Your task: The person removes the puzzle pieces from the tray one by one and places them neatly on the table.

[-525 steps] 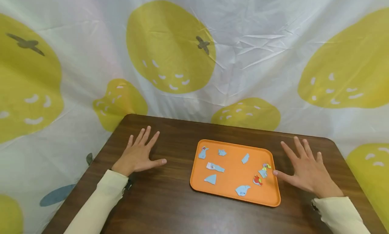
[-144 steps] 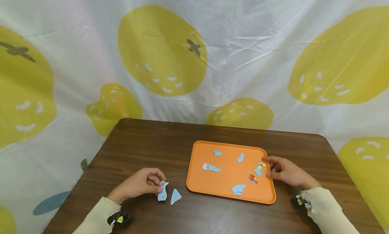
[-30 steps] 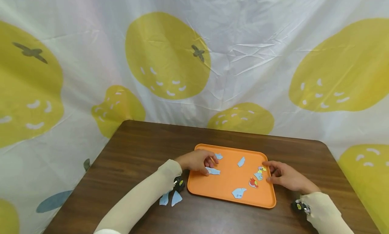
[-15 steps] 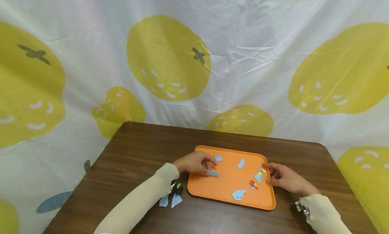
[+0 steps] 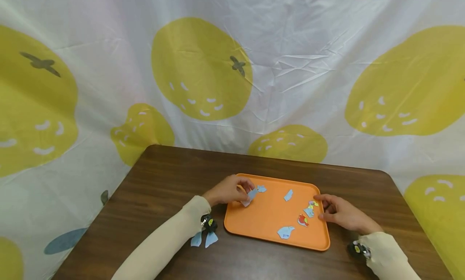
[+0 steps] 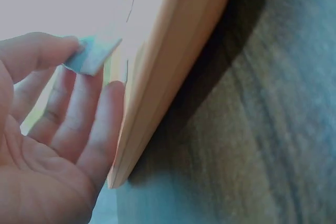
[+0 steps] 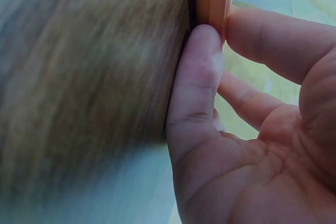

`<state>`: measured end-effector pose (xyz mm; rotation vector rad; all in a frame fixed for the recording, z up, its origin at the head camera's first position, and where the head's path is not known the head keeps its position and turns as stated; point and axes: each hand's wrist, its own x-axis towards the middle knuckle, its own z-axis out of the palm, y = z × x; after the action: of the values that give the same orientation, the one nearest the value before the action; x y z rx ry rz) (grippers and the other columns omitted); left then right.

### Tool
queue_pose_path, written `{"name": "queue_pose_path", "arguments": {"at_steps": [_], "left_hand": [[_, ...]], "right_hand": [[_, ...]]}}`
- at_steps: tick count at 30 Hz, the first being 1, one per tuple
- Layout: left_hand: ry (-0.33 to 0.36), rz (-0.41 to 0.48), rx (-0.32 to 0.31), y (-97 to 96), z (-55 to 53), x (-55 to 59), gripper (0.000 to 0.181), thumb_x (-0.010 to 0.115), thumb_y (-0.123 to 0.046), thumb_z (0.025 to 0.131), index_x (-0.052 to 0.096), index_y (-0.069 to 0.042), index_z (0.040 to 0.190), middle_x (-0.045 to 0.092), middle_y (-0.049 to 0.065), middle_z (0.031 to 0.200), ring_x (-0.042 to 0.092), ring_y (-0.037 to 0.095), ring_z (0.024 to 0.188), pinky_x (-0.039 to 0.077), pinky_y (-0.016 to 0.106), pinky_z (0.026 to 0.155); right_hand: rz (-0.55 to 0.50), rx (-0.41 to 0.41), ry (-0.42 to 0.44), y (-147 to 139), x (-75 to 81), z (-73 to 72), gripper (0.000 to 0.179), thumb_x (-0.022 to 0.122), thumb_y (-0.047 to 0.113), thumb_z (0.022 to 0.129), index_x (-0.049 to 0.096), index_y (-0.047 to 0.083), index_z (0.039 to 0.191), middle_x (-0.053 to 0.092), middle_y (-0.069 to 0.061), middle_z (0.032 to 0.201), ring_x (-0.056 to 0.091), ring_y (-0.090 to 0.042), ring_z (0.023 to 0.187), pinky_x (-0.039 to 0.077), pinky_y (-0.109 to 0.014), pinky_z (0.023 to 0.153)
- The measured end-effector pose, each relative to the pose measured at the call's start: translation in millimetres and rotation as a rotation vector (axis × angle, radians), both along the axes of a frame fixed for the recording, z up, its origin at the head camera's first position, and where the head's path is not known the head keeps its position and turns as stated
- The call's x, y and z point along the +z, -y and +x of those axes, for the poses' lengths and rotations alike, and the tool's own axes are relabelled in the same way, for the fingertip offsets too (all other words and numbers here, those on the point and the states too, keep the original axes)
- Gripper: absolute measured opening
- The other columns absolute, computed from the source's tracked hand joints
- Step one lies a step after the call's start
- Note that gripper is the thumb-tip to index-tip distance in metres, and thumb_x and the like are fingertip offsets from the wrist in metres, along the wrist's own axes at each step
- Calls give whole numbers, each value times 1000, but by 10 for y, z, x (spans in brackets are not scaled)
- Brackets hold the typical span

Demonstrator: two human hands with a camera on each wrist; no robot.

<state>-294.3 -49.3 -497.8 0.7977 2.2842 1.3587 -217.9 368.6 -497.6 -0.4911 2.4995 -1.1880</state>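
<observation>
Behind everything hangs a shiny, creased white curtain (image 5: 290, 33) printed with yellow fruit, some with dark stems. Below it spreads a brown wood-grain worktop (image 5: 174, 171) with rounded corners.

To the left of the left fingers and nearer the person, two flat pale-blue pieces lie side by side: a narrow piece (image 5: 196, 240) and a roughly triangular piece (image 5: 211, 240), their top ends partly behind the black wrist strap (image 5: 208, 223). The left hand (image 5: 229, 190) pinches a jagged, pale-blue-and-whitish piece (image 5: 250, 196), tilted, over the left side of a smooth orange tray (image 5: 261, 219) with a raised rim.

Just beyond those fingertips lies a small ragged piece (image 5: 261, 188); farther right is a slender piece (image 5: 288, 195). Nearer the person sits a broad piece (image 5: 285, 232) bearing a dark mark too small to read. Near the right fingers are a red-printed piece (image 5: 302, 220) and a blue-and-yellow piece (image 5: 309, 211). The right hand (image 5: 343, 212), fingers curled, grips the tray's right rim.
</observation>
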Motion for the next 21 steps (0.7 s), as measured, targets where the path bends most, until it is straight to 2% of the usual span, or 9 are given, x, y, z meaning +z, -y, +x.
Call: {"name": "queue_pose_path", "arguments": {"at_steps": [6,8,12,16,19,21], "left_hand": [[8,27,98,51,24,9,23,85,-17,87,77,-18,108,75,0,99,68,14,90,60,29,67],[4,42,114,79,36,17,20,84,-19,88,77,-18,107,76,0,100,69,14,91,59,29,68],[-3,81,117,141,76,59,22,83,-18,91,77,-14,112,79,4,101,73,13,91,61,34,74],[-13,94,114,201,125,130,25,83,-20,93,76,-16,116,79,3,103,75,14,94,62,35,78],[-12,110,114,248,161,186,26,83,-19,94,74,-17,118,78,4,105,74,19,98,63,36,81],[4,135,117,290,197,224,28,82,-17,94,73,-15,120,77,6,106,74,22,98,64,42,84]], "right_hand": [[-1,-3,0,7,-22,-4,67,75,11,97,43,-12,151,62,-17,112,62,-12,82,53,-24,70],[3,-6,1,8,-28,-14,67,75,11,98,43,-12,151,62,-17,112,62,-12,83,53,-24,70],[2,-9,13,12,-36,-18,69,76,11,98,42,-13,152,62,-18,113,61,-13,83,53,-24,70],[16,-21,8,4,-38,-10,70,77,13,97,43,-12,152,62,-16,113,61,-12,83,52,-24,70],[27,-30,-9,1,-37,-11,68,78,14,96,45,-10,152,62,-15,112,61,-11,82,51,-24,70],[24,-30,-13,4,-42,-16,68,78,14,96,45,-10,152,61,-15,112,61,-11,82,51,-24,70]]}}
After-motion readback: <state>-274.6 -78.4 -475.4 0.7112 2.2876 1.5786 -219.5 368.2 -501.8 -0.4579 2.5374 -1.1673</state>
